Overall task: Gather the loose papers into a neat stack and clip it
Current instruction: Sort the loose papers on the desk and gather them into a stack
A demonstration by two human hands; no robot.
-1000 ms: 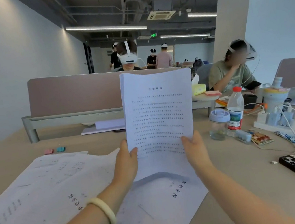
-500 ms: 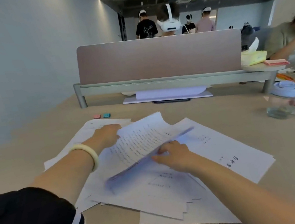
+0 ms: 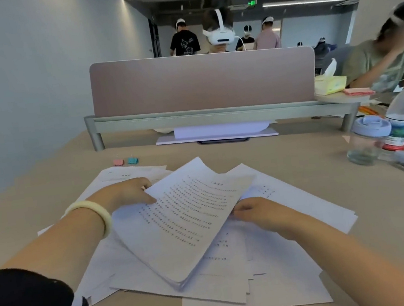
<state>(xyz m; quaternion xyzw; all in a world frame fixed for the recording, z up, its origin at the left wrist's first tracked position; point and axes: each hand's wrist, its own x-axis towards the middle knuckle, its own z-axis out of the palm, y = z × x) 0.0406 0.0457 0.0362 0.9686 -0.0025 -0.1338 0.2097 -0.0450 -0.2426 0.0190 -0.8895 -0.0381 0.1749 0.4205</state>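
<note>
A thin stack of printed papers point(image 3: 184, 222) lies tilted over the other loose sheets point(image 3: 293, 199) spread on the desk. My left hand point(image 3: 126, 192) grips the stack's far left edge, thumb on top. My right hand point(image 3: 253, 210) holds its right edge, fingers tucked under the paper. More sheets point(image 3: 126, 174) poke out behind my left hand. A pink binder clip point(image 3: 118, 162) and a teal binder clip point(image 3: 132, 160) sit side by side on the desk beyond the papers, apart from both hands.
A pink divider panel point(image 3: 201, 83) on a grey rail crosses the back of the desk point(image 3: 386, 217). At the right stand a lidded glass jar point(image 3: 367, 140) and a water bottle point(image 3: 403, 116), with small clutter beside them. A person sits at the far right.
A second ago I held the stack upright in front of me. It has come down onto the spread sheets, and both hands still grip its edges; the view has tilted down to the desk.
</note>
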